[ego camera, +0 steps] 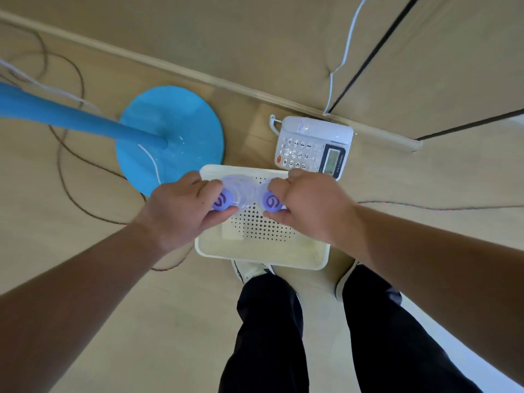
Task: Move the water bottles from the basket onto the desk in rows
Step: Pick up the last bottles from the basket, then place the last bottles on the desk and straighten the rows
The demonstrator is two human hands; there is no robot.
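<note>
I look straight down at a cream plastic basket (263,259) on the floor in front of my feet. Over it I hold two clear water bottles with purple caps, seen from the top. My left hand (181,208) grips the left bottle (222,201) by its neck. My right hand (309,204) grips the right bottle (271,202) the same way. The two bottles touch each other above the basket's far half. The basket's perforated bottom shows below them with no other bottle in sight. The desk is out of view.
A white desk phone (312,146) lies on the floor just beyond the basket's far right corner. A blue round stand base (173,131) with a blue pole sits to the far left. Thin cables trail over the floor. A skirting board and cabinet doors run behind.
</note>
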